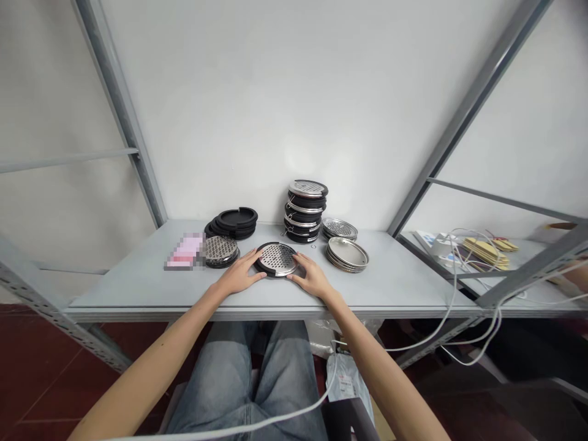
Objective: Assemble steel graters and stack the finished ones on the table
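Flat on the grey table lies a round metal grater plate (277,258) with a black plastic ring around part of its edge. My left hand (241,271) grips its left side, thumb in front and fingers behind. On the opposite side, my right hand (312,274) holds the rim the same way. To the left sits a short stack of perforated metal discs (220,250). Smooth metal discs with raised rims (348,253) are piled at the right. Behind these is another perforated disc (340,228) on a low pile.
A tall stack of assembled black-and-metal discs (306,211) stands at the back. Black plastic rings (236,222) are piled back left, near a pixelated pink item (186,250). Grey shelf posts (126,116) flank the table. White cables (452,306) hang at the right.
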Demonstrator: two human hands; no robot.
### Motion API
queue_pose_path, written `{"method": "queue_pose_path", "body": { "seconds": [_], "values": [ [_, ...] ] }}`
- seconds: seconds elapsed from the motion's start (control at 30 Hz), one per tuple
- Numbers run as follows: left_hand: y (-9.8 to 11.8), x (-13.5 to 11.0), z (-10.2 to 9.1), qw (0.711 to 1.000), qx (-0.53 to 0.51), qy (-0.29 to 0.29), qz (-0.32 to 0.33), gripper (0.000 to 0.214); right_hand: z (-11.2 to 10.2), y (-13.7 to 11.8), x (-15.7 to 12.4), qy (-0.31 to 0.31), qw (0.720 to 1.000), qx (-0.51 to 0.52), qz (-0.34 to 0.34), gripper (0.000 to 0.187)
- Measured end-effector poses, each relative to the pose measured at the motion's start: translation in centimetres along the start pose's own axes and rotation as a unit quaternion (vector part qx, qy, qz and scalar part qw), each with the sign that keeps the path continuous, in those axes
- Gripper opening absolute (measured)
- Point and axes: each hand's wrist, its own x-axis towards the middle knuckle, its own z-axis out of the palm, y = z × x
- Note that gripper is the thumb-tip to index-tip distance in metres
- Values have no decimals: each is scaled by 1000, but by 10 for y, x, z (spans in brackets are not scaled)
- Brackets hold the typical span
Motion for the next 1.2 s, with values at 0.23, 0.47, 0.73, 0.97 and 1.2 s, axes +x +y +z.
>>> {"method": "queue_pose_path", "body": {
  "seconds": [0.23, 0.47, 0.73, 0.97, 1.2],
  "values": [
    [2, -3, 1, 999, 6, 5, -35, 73, 1, -14, 3, 39, 997, -59, -6, 63],
    [5, -1, -3, 999, -34, 21, -27, 59, -1, -12, 2, 69, 997, -33, -17, 63],
    [8, -2, -6, 996, -16, 85, 10, 58, -4, -7, 2, 119, 993, -2, 14, 40],
    [-1, -2, 0, 997, 7, 79, 23, 46, -2, -7, 0, 115, 993, 16, 34, 46],
    [0, -2, -3, 998, -10, 63, 28, 66, 1, -6, 0, 32, 999, 36, 14, 84]
  ]
}}
